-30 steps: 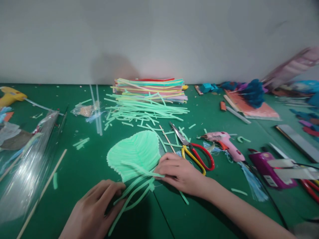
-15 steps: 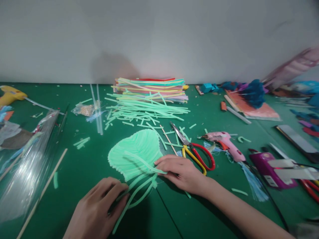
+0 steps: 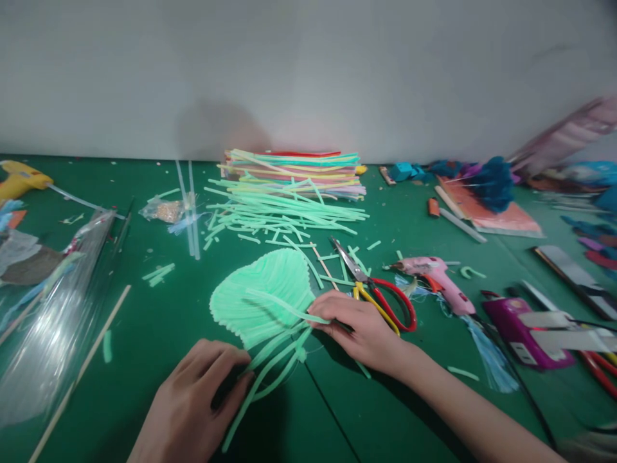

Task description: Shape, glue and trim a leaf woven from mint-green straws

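A leaf-shaped piece made of light green pipe cleaners (image 3: 260,292) lies in front of me, with several loose pipe cleaner ends trailing toward me from its lower side. My left hand (image 3: 200,392) is closed, thumb and fingers pinching one of those green strands at the lower left. On the other side, my right hand (image 3: 359,331) pinches a single green pipe cleaner (image 3: 284,305) that crosses over the leaf's surface. Its fingers sit at the leaf's right edge. Scissors (image 3: 371,283) with red and yellow handles lie just beyond this hand.
Behind the leaf, cut green pipe cleaners (image 3: 289,209) lie before a multicoloured bundle (image 3: 294,167) at the wall. A pink glue gun (image 3: 434,276) and purple device (image 3: 525,331) are on the right. Clear plastic sheeting (image 3: 58,328), a wooden stick (image 3: 81,373) and a yellow glue gun (image 3: 22,180) occupy the left.
My right hand has shifted slightly right and up, drawing its pipe cleaner a little to the right. The left hand stays nearly in place, still pinching its strand.
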### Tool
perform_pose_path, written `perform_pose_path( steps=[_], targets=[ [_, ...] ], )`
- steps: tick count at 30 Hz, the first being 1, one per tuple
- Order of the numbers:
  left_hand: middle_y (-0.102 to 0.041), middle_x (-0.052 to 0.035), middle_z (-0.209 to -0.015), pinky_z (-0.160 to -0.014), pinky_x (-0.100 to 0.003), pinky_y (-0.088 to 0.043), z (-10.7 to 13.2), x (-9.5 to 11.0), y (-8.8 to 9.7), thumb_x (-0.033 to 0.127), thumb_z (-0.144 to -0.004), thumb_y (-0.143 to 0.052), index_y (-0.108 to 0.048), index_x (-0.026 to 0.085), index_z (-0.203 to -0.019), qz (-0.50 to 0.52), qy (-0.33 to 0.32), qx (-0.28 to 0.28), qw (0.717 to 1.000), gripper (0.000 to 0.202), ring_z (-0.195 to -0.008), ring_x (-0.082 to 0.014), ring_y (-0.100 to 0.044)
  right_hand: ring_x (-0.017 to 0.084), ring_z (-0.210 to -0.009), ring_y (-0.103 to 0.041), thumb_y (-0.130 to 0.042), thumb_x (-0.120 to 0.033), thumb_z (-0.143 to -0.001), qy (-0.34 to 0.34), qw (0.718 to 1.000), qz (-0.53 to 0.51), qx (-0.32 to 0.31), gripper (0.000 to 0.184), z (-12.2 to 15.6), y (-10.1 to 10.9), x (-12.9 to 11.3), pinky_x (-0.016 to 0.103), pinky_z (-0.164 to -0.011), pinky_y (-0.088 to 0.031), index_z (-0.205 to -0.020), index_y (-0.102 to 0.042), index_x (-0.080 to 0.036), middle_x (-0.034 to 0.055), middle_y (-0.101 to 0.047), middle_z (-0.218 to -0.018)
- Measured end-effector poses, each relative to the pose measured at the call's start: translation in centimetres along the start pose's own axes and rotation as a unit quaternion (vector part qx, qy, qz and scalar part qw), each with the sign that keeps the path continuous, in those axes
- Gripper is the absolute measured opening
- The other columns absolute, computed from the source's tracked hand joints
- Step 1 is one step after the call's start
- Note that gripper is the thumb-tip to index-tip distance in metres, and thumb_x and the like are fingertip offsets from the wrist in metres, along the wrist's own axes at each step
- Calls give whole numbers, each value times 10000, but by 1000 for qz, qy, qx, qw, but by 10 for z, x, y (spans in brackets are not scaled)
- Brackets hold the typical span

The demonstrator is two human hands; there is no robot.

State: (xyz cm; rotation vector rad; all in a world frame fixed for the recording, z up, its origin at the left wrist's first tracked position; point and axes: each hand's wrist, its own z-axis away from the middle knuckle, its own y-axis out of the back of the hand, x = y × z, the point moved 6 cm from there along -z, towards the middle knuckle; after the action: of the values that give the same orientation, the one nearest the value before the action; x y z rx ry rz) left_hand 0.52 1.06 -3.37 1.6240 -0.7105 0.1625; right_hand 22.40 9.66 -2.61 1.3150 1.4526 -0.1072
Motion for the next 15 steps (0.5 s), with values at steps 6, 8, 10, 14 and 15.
perform_pose_path(
  steps=[6,8,10,14,15],
  targets=[
    [-604,-34,-989,-750,-286,-524,2,-3,1,316,-924,-584,-569,261,-991,-21,3,-34,999,89,-881,-179,-627,185,-899,-643,-544,-151,-960,-1,1000,-2,5,88,1,1,0,350,-808,-554,-977,-624,-183,81,-701,-909],
    [-602,-37,-1004,-749,-287,-530,3,-4,2,322,-923,-577,-574,265,-978,-21,0,-44,999,79,-881,-182,-637,186,-901,-640,-545,-147,-959,-6,1000,-3,8,89,1,1,1,349,-807,-552,-980,-622,-186,82,-699,-918],
    [-601,-34,-997,-742,-283,-533,4,-5,2,322,-924,-572,-578,266,-962,-12,3,-52,999,68,-877,-182,-642,185,-898,-636,-556,-143,-954,-13,1000,-6,8,83,1,2,1,347,-806,-548,-979,-621,-188,82,-696,-923],
    [-603,-23,-974,-725,-278,-535,3,-7,1,318,-934,-564,-578,269,-952,4,11,-55,998,54,-854,-174,-642,182,-885,-630,-567,-158,-957,-27,1000,-5,1,64,1,3,2,344,-807,-538,-972,-624,-183,79,-690,-911],
    [-604,-22,-974,-724,-276,-536,2,-8,0,319,-936,-564,-577,271,-957,6,14,-55,998,54,-854,-172,-641,182,-885,-629,-569,-161,-957,-31,1000,-4,-1,61,1,3,3,342,-806,-536,-971,-625,-180,79,-690,-909]
  ],
)
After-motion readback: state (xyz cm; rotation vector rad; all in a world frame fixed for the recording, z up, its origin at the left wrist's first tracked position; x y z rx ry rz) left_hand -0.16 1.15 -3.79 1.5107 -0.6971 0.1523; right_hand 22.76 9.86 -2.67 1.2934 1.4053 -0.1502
